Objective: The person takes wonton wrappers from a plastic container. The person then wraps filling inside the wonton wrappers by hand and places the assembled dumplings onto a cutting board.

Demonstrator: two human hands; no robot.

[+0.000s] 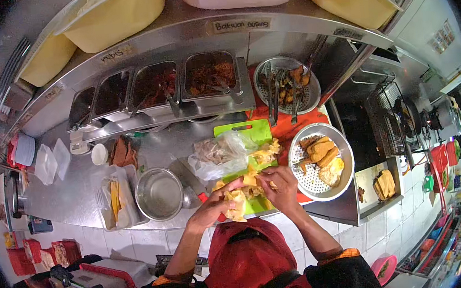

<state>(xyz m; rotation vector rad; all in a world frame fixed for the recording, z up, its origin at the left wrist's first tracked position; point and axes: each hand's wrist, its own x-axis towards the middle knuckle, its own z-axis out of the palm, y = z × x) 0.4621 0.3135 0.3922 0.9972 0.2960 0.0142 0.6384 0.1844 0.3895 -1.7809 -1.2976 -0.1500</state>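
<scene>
My left hand (213,208) holds a pale yellow dough-like wrapper (235,206), folded and loose at its lower end. The fingers of my right hand (280,187) pinch a thin yellow sheet (251,178) that looks like a dough wrapper. Both hands are close together above a lime-green cutting board (241,130). More crumpled yellow pieces (266,153) lie on the board, partly hidden by my fingers. Behind them, a clear plastic bag (224,148) with a greyish-brown filling rests partly on the board.
To the right stands a perforated metal pan (307,182) with fried pieces and an egg. Tongs lie in another strainer pan (285,63) behind it. On the left are a steel bowl (159,194) and a plastic container (115,196). Steel food trays (209,77) line the back under a shelf.
</scene>
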